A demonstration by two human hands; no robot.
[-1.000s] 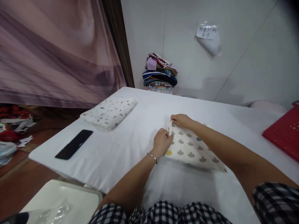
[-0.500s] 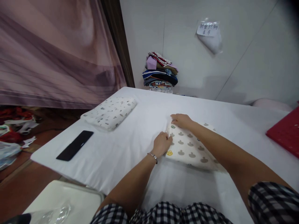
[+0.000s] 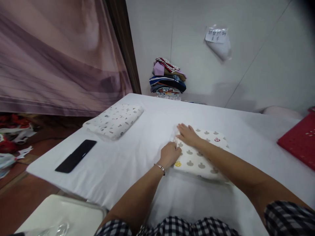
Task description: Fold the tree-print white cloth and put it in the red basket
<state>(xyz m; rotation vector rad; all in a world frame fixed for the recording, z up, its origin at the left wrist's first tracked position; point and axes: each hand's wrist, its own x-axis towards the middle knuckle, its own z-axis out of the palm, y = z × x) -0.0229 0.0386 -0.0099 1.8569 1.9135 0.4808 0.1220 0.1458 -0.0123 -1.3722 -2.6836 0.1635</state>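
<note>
A folded cream cloth (image 3: 204, 157) printed with grey shapes lies on the white-covered table (image 3: 137, 164) in front of me. My right hand (image 3: 188, 134) rests flat on its far left corner, fingers stretched out. My left hand (image 3: 170, 153) is curled against the cloth's left edge, fingers closed on that edge; a thin bracelet sits on its wrist.
A second folded white patterned cloth (image 3: 114, 119) lies at the table's left rear, with a black phone (image 3: 75, 160) nearer the left edge. Stacked folded clothes (image 3: 168, 80) stand against the wall. A red perforated basket (image 3: 299, 141) is at the right. A white stool (image 3: 61, 216) is at lower left.
My right hand let go of the cloth's raised corner and now lies flat on it. The cloth has been laid down flatter. My left hand stayed at the left edge.
</note>
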